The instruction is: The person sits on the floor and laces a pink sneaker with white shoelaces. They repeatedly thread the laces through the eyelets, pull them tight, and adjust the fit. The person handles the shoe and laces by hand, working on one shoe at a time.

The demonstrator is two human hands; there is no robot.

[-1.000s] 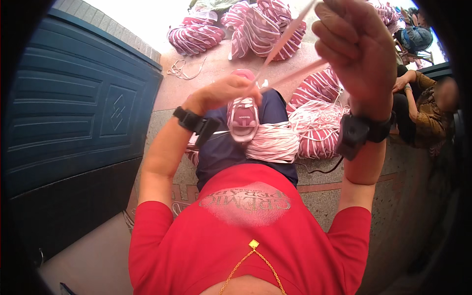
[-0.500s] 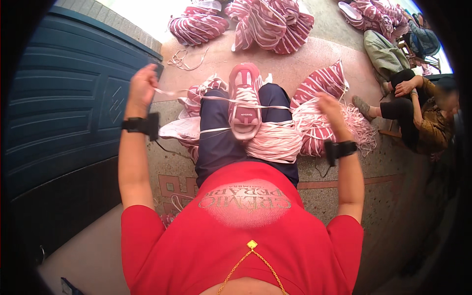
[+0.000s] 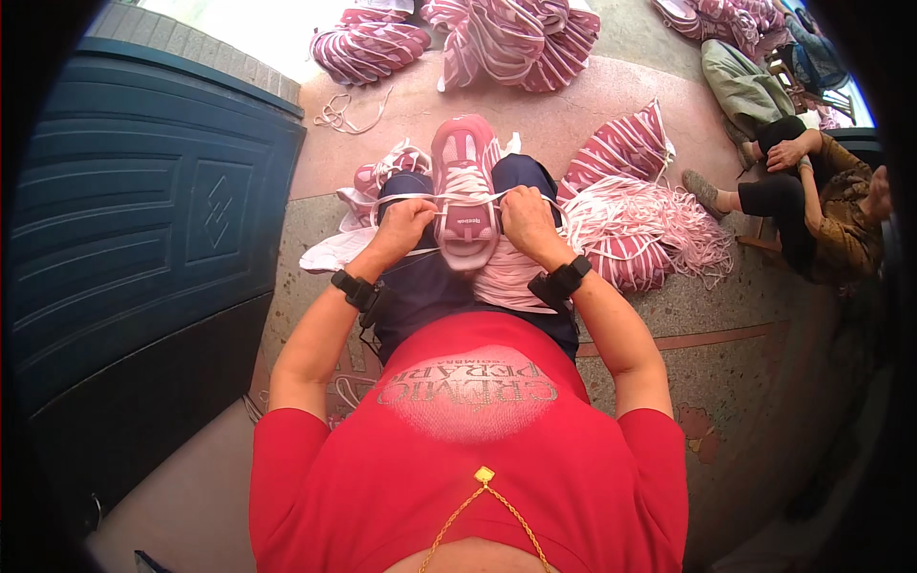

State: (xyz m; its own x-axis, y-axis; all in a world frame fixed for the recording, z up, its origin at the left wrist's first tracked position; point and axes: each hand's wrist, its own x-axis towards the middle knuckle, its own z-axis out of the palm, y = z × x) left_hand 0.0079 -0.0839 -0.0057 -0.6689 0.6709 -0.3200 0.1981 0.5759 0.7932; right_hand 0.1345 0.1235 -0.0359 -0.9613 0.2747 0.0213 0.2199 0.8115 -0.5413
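Observation:
A pink sneaker [image 3: 462, 227] rests between my knees, with white laces [image 3: 466, 181] threaded up its front. My left hand [image 3: 406, 224] is closed at the shoe's left side, pinching a lace end. Close against the right side, my right hand [image 3: 528, 222] is closed on the other lace end. A strand runs across the shoe between both hands. Partly hidden under my right wrist, a thick bundle of pale pink laces [image 3: 511, 279] lies on my right thigh. Another pink shoe [image 3: 377, 175] sits beyond my left knee.
Striped pink bundles [image 3: 616, 158] and a heap of loose laces [image 3: 659, 224] lie to my right. More bundles [image 3: 521, 43] stand ahead, near a stray lace [image 3: 349, 115]. A dark blue door [image 3: 143, 191] is at my left. Another person [image 3: 812, 210] sits at the right.
Both hands have come inward from wide apart to the sides of the sneaker. The lace ends, stretched out sideways before, are now held close to the shoe.

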